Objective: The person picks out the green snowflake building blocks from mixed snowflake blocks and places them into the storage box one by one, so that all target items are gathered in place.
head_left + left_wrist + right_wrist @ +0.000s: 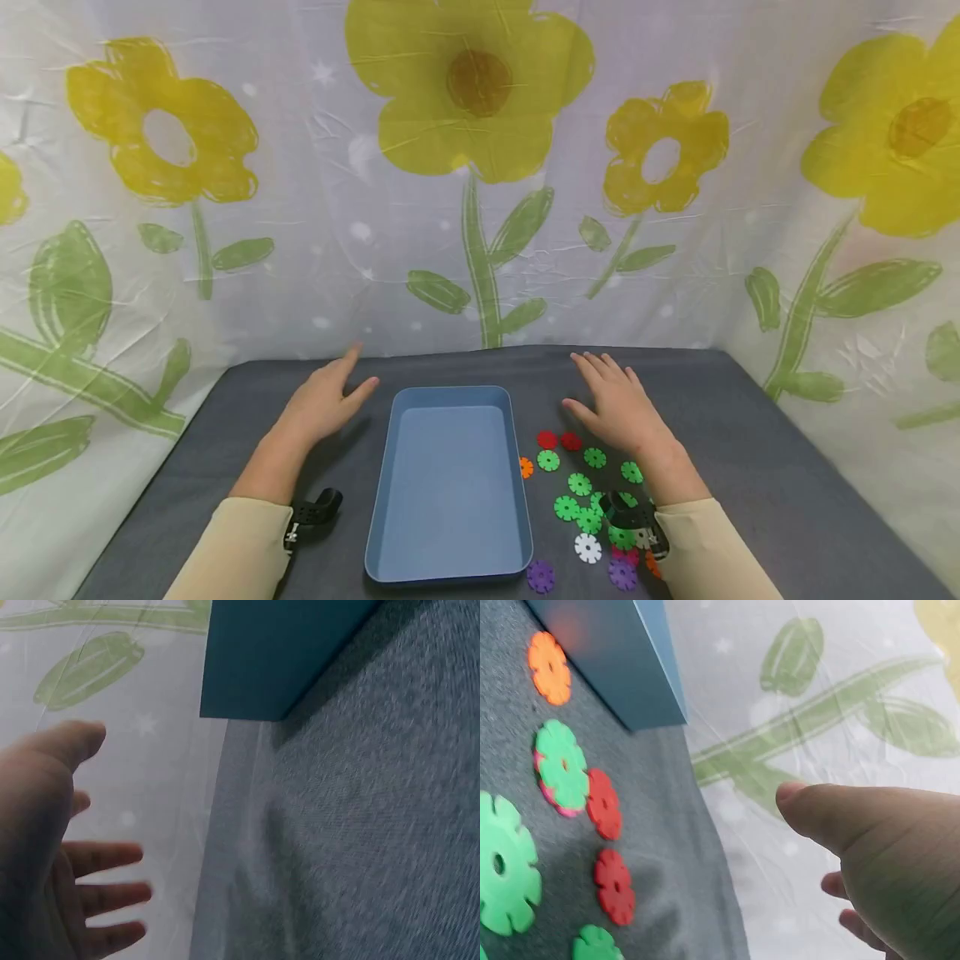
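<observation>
My left hand (324, 402) hovers to the left of a blue rectangular tray (450, 575), thumb spread from the straight fingers, nothing held. In the left wrist view its fingers (112, 898) point toward the curtain. On the other side of the tray, my right hand (617, 404) is held over the cloth with extended fingers, also holding nothing. Below it lie notched plastic discs: red ones (547, 439), several green ones (580, 484), a white one (588, 548) and purple ones (540, 576). An orange disc (549, 667) lies right by the tray's wall.
A dark grey cloth (705, 400) covers the table. Behind it and along both sides hangs a pale curtain (315, 208) with yellow flowers. More discs lie partly hidden beneath the right wrist, which wears a black band (628, 515).
</observation>
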`<state>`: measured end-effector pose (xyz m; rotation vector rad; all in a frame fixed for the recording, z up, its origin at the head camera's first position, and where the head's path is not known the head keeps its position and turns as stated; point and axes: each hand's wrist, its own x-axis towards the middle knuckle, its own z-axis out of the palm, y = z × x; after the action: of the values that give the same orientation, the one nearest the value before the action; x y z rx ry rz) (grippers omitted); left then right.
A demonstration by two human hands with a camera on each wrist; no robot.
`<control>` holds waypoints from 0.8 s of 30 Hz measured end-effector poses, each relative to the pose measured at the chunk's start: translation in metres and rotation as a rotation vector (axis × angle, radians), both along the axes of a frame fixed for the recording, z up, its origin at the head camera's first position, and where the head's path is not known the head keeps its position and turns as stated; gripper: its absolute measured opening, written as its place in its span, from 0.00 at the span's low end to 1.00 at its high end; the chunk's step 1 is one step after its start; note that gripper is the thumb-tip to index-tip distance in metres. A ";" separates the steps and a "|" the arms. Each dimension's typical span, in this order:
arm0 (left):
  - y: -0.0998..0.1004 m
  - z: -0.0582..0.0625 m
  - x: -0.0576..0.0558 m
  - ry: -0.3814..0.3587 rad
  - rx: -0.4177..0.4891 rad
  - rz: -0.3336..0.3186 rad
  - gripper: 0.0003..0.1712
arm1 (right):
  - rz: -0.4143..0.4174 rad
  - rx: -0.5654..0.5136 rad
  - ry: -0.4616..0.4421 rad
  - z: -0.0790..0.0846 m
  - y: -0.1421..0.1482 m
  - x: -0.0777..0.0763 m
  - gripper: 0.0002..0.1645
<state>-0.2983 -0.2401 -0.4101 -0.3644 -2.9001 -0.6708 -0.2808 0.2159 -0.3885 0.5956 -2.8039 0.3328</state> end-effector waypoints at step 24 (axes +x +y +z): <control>0.002 -0.023 -0.007 -0.349 0.475 -0.350 0.39 | 0.270 -0.138 -0.533 -0.022 -0.024 0.003 0.15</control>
<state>-0.3049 -0.2378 -0.4326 -0.7592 -2.8639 -1.5797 -0.2778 0.1923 -0.4104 0.9776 -3.1534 0.8424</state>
